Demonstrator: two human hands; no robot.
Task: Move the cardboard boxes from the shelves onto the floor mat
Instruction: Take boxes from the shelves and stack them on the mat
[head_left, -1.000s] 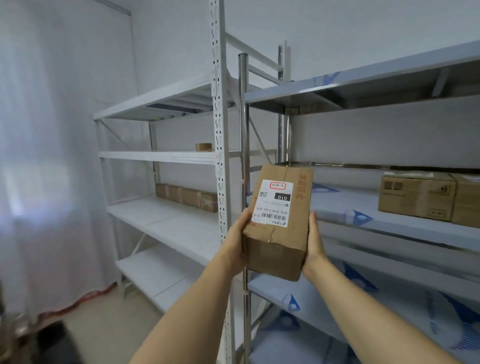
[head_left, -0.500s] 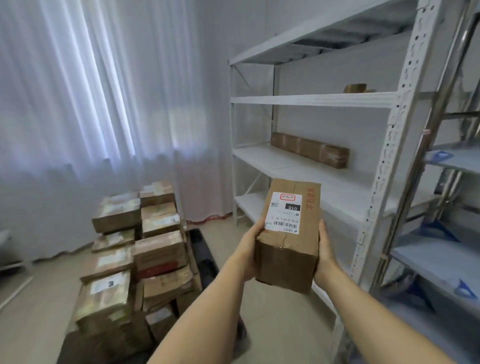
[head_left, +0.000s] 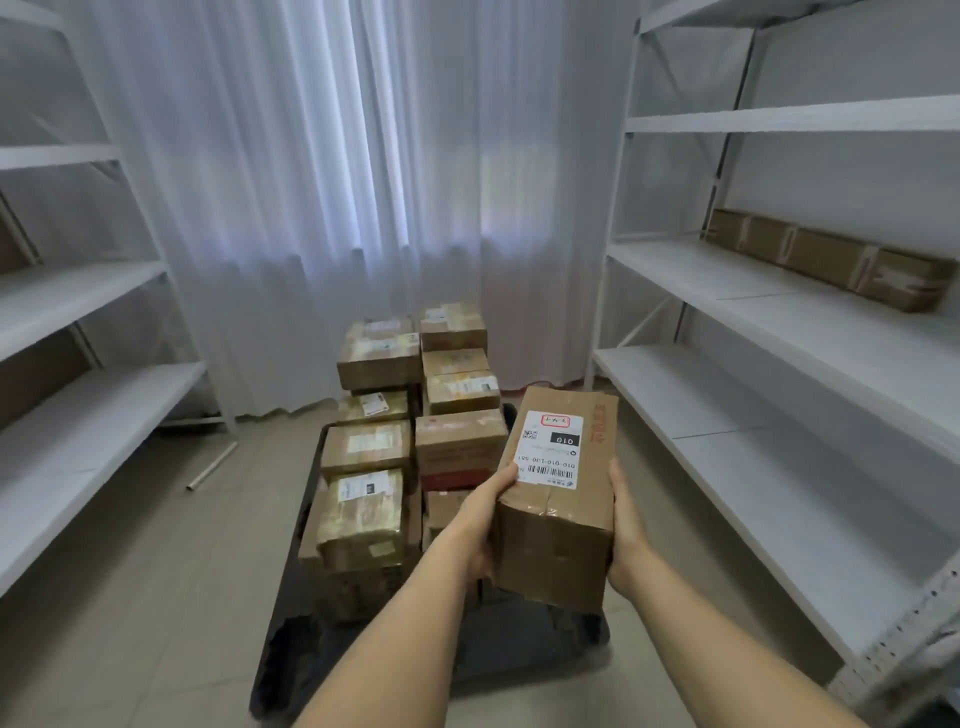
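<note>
I hold a tall cardboard box (head_left: 558, 499) with a white barcode label between both hands, at chest height over the near right part of the black floor mat (head_left: 374, 660). My left hand (head_left: 480, 512) grips its left side with the thumb on the label's edge. My right hand (head_left: 626, 530) grips its right side. A pile of several cardboard boxes (head_left: 410, 415) stands on the mat ahead. A long flat cardboard box (head_left: 831, 257) lies on the right shelf.
White shelving (head_left: 779, 332) runs along the right, and another white shelf unit (head_left: 78, 322) along the left. White curtains (head_left: 311, 182) hang behind the pile. A metal tube (head_left: 212, 465) lies on the tiled floor at the left.
My view has swung left from the shelves to face the mat and pile head-on. The box stays held in both hands and has come over the mat's near right side.
</note>
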